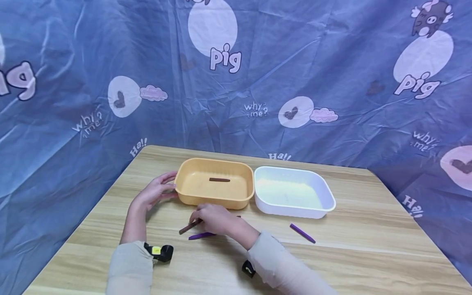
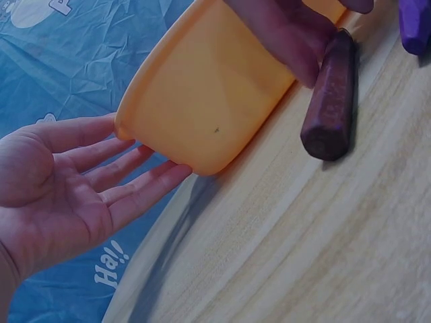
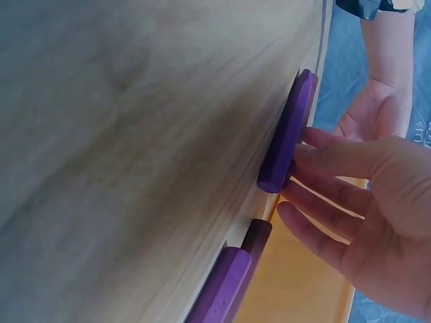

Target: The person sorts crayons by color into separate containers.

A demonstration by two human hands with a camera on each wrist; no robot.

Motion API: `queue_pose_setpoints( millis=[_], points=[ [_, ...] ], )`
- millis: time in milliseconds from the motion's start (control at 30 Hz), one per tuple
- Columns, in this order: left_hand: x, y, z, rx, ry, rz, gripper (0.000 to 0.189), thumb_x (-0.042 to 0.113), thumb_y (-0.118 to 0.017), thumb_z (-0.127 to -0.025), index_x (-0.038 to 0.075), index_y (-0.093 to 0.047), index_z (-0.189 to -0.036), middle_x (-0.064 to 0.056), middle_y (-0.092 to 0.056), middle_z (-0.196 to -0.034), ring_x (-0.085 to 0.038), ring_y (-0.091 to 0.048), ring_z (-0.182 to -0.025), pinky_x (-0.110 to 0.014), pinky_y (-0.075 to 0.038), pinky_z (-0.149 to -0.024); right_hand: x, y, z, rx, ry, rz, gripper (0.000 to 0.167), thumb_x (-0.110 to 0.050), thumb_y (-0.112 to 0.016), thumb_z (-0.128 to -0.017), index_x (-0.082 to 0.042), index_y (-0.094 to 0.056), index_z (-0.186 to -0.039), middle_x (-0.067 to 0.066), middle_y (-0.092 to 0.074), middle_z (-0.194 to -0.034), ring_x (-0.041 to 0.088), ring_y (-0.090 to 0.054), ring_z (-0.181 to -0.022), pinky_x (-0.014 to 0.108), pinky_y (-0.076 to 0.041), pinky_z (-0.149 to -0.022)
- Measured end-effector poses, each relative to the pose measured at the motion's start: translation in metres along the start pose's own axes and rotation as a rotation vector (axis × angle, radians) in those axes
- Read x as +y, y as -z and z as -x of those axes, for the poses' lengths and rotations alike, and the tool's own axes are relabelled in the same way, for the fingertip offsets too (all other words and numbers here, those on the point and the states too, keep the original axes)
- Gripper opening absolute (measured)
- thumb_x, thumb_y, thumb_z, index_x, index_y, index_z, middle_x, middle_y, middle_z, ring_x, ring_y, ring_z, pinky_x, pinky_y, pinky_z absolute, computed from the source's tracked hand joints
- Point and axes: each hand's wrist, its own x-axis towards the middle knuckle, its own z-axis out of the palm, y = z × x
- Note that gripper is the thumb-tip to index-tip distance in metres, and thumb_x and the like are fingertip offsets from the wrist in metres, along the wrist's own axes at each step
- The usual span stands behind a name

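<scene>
My left hand (image 1: 158, 190) rests its fairly straight fingers against the left end of a yellow-orange bin (image 1: 214, 202); in the left wrist view its fingertips touch the bin's outer wall. A brown crayon (image 1: 219, 179) lies inside that bin. In front of it, my right hand (image 1: 217, 219) pinches the far end of another brown crayon (image 1: 189, 226), which slants low over the tabletop. Just beside these fingers lies a purple crayon (image 1: 200, 236), partly covered by the hand in the head view. A further brown crayon (image 3: 257, 235) shows behind a second purple crayon (image 3: 219, 289).
A white bin (image 1: 295, 211) stands against the right side of the yellow-orange one. To the right on the wooden table (image 1: 368, 254) lies the second purple crayon (image 1: 302, 232). Blue printed cloth (image 1: 258, 82) hangs behind and beside the table.
</scene>
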Motion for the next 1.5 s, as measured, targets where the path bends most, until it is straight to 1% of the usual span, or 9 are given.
queue_pose_setpoints(
  millis=[233,400,567,700,900,1033,1167,1300,1500],
  points=[
    [0.000,0.000,0.000,0.008,0.004,-0.001,0.058,-0.006,-0.039,-0.092,-0.007,-0.012,-0.143,-0.028,-0.015,-0.145,-0.046,-0.030,-0.123,-0.049,-0.039,-0.093,-0.001,-0.002,-0.005,0.011,-0.005,0.093,0.029,-0.008,-0.071,-0.074,-0.031,-0.070,-0.091,-0.013,-0.052,-0.077,0.004,-0.052,-0.071,0.018,-0.039,-0.051],
    [-0.001,0.000,0.000,0.007,0.005,0.001,0.059,-0.006,-0.040,-0.092,-0.007,-0.011,-0.143,-0.029,-0.015,-0.145,-0.046,-0.031,-0.123,-0.048,-0.040,-0.093,-0.001,-0.004,-0.007,0.017,0.001,0.142,0.030,-0.008,-0.070,-0.074,-0.033,-0.069,-0.091,-0.014,-0.051,-0.076,0.005,-0.053,-0.072,0.019,-0.039,-0.050],
    [0.000,0.000,0.000,0.008,0.008,0.002,0.058,-0.006,-0.039,-0.092,-0.007,-0.011,-0.143,-0.028,-0.015,-0.145,-0.046,-0.030,-0.123,-0.048,-0.040,-0.093,0.000,-0.005,-0.005,0.017,0.003,0.167,0.024,-0.015,-0.071,-0.077,-0.033,-0.069,-0.093,-0.014,-0.051,-0.076,0.006,-0.053,-0.073,0.018,-0.039,-0.051],
    [0.000,-0.001,0.000,0.015,0.010,0.003,0.059,-0.006,-0.040,-0.092,-0.006,-0.012,-0.143,-0.027,-0.015,-0.146,-0.046,-0.030,-0.124,-0.048,-0.040,-0.093,0.000,-0.002,-0.001,0.021,0.010,0.167,0.022,-0.018,-0.071,-0.078,-0.032,-0.069,-0.094,-0.014,-0.052,-0.078,0.006,-0.053,-0.075,0.017,-0.038,-0.051],
    [0.000,-0.001,0.001,0.003,-0.001,0.005,0.060,-0.007,-0.040,-0.091,-0.007,-0.011,-0.143,-0.028,-0.014,-0.146,-0.047,-0.029,-0.123,-0.048,-0.040,-0.093,-0.001,0.007,0.003,0.027,0.018,0.171,0.028,-0.012,-0.070,-0.078,-0.031,-0.069,-0.099,-0.012,-0.054,-0.083,0.006,-0.053,-0.076,0.017,-0.037,-0.049],
    [-0.001,-0.001,0.001,0.007,0.003,0.011,0.060,-0.007,-0.040,-0.091,-0.006,-0.011,-0.143,-0.027,-0.014,-0.146,-0.047,-0.030,-0.123,-0.047,-0.041,-0.093,-0.002,0.014,0.004,0.056,0.029,0.167,0.025,-0.014,-0.069,-0.080,-0.030,-0.070,-0.099,-0.010,-0.054,-0.080,0.007,-0.053,-0.072,0.018,-0.038,-0.049],
    [-0.002,-0.001,0.000,0.011,0.003,0.009,0.061,-0.006,-0.041,-0.090,-0.006,-0.012,-0.143,-0.026,-0.014,-0.146,-0.046,-0.029,-0.124,-0.047,-0.041,-0.092,-0.002,0.022,0.006,0.081,0.036,0.139,0.024,-0.014,-0.067,-0.081,-0.029,-0.070,-0.099,-0.010,-0.054,-0.079,0.008,-0.051,-0.071,0.017,-0.037,-0.049],
    [-0.002,-0.001,0.000,0.014,0.004,0.013,0.061,-0.006,-0.041,-0.090,-0.006,-0.012,-0.144,-0.026,-0.014,-0.147,-0.046,-0.029,-0.124,-0.047,-0.041,-0.092,0.001,0.031,0.008,0.078,0.020,0.126,0.024,-0.012,-0.065,-0.083,-0.029,-0.070,-0.100,-0.010,-0.054,-0.081,0.008,-0.049,-0.071,0.016,-0.035,-0.049],
    [-0.003,-0.001,0.001,0.015,0.006,0.014,0.060,-0.007,-0.040,-0.091,-0.006,-0.011,-0.144,-0.026,-0.013,-0.147,-0.046,-0.028,-0.125,-0.049,-0.040,-0.093,0.006,0.043,0.010,0.090,0.006,0.131,0.029,-0.008,-0.062,-0.084,-0.029,-0.069,-0.103,-0.008,-0.055,-0.083,0.010,-0.051,-0.073,0.019,-0.037,-0.049]
  ],
)
